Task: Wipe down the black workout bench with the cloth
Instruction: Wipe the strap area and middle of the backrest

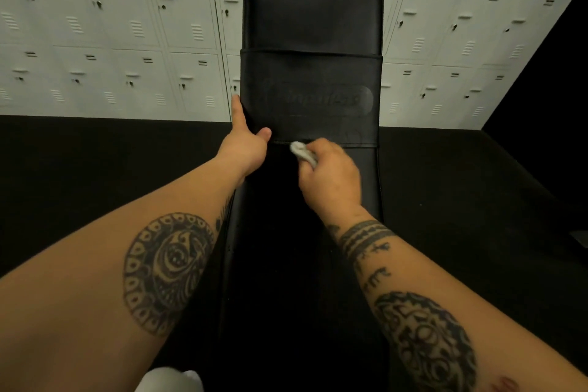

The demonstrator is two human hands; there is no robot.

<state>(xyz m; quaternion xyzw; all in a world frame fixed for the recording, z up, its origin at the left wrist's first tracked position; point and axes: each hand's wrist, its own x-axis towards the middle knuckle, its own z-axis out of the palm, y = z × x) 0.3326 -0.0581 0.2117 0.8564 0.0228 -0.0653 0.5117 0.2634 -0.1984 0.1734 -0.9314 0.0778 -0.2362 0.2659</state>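
Observation:
The black workout bench point(313, 15) runs up the middle of the view, its padded back rising away from me with a black band bearing a faint logo point(318, 98) across it. My right hand point(331, 178) grips a bunched grey cloth point(302, 152) and holds it against the padding at the band's lower seam. My left hand point(246, 143) holds the bench's left edge beside the band, its thumb on the front of the padding and a finger stretched up along the side.
Rows of white lockers point(111, 41) line the wall behind the bench on both sides. The floor point(111, 168) around the bench is dark. A dark wall or panel point(553, 57) stands at the right. Something white point(168, 380) shows at the bottom edge.

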